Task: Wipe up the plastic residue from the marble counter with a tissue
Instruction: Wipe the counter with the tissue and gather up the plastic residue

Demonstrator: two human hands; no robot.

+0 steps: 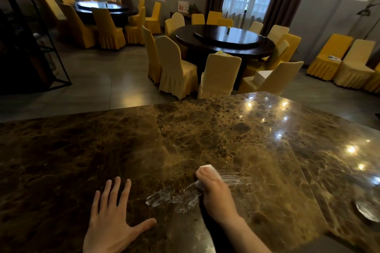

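Observation:
A brown marble counter (102, 150) fills the lower half of the view. My right hand (216, 193) is closed on a white tissue (207, 167) and presses it onto the counter near the front edge. A whitish, streaky smear of plastic residue (164, 200) lies on the marble just left of that hand, and fainter streaks (236, 179) run to its right. My left hand (112, 224) rests flat on the counter with its fingers spread, left of the residue and holding nothing.
A glass dish (368, 209) sits at the counter's right edge. Beyond the counter's far edge stand round dark dining tables (224, 45) ringed by yellow-covered chairs (176, 68). A black metal frame (51, 47) stands at the left.

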